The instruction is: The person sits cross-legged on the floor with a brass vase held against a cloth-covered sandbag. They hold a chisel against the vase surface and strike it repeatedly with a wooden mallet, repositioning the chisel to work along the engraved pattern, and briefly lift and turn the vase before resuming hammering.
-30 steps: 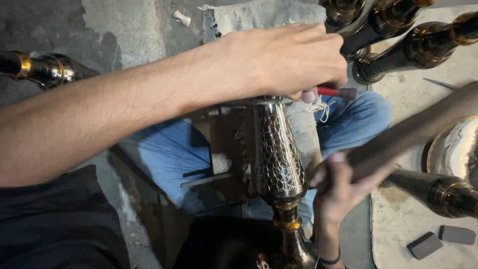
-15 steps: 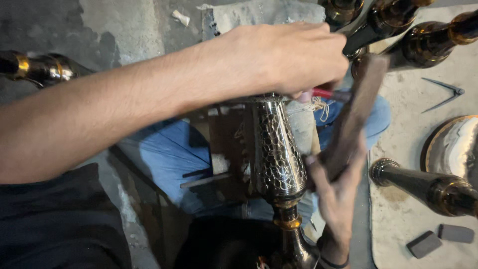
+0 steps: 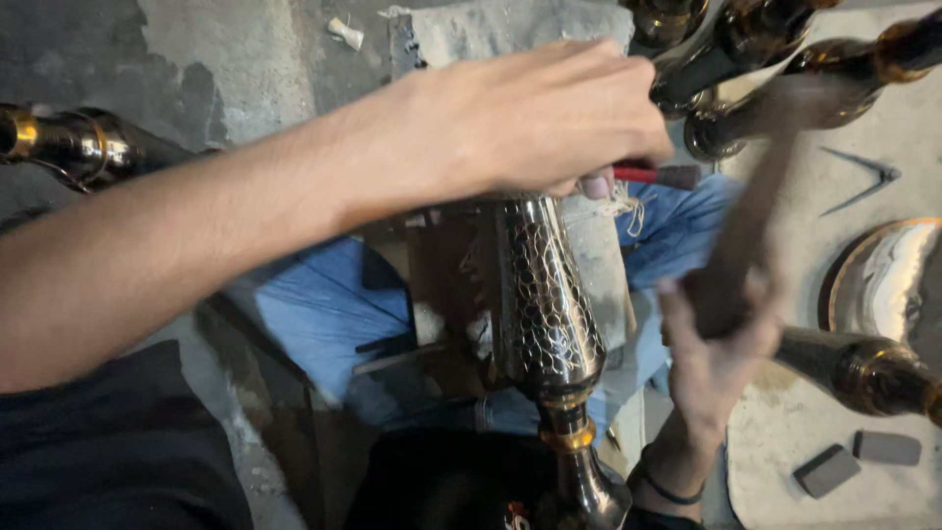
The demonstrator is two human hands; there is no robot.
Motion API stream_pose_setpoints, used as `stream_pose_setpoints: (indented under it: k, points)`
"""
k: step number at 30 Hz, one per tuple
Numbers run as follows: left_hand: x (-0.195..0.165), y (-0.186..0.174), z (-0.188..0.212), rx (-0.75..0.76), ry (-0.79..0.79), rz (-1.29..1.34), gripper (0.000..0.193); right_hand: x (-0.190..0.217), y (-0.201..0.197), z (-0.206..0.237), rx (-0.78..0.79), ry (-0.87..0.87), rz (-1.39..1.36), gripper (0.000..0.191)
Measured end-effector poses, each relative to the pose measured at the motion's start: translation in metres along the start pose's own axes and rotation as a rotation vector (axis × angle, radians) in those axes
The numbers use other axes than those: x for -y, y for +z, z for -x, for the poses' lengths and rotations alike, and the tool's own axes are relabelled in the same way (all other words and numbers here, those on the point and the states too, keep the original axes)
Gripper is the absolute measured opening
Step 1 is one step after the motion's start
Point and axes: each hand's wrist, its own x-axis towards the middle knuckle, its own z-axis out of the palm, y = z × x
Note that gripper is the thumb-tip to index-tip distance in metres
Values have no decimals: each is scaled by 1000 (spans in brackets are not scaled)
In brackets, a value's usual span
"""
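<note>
Hammered metal vase (image 3: 549, 304) gleams; left fingers (image 3: 589, 147) clutch a red-handled tool (image 3: 653, 176), right fingers (image 3: 716, 339) a blurred stick (image 3: 751, 211).

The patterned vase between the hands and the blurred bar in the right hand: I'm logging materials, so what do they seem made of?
The tall scale-patterned vase looks like polished metal, silvery with a brass-toned collar: it shines with sharp highlights and its pattern appears embossed. The dark brown bar in the right hand looks like wood, matte and unreflective, though motion blur leaves that uncertain.
</note>
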Motion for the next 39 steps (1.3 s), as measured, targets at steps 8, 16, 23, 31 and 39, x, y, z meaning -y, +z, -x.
stream_pose_setpoints:
  k: [8, 16, 23, 31, 39]
  points:
    - [-5, -6, 14, -69, -49, 4, 35, 16, 16, -11, -78, -87, -277, 79]
    - [-1, -12, 23, -118, 13, 43, 26, 15, 9, -5, -69, 117, 43, 88]
    - [0, -9, 27, -152, 96, -93, 16, 13, 24, -4, -48, -51, 123, 86]
    - [-1, -7, 24, -197, 83, -74, 30, 1, 20, -2, -93, -9, -91, 81]
    - [-4, -19, 14, 119, -54, 82, 26, 4, 15, 1, 88, 8, 247, 89]
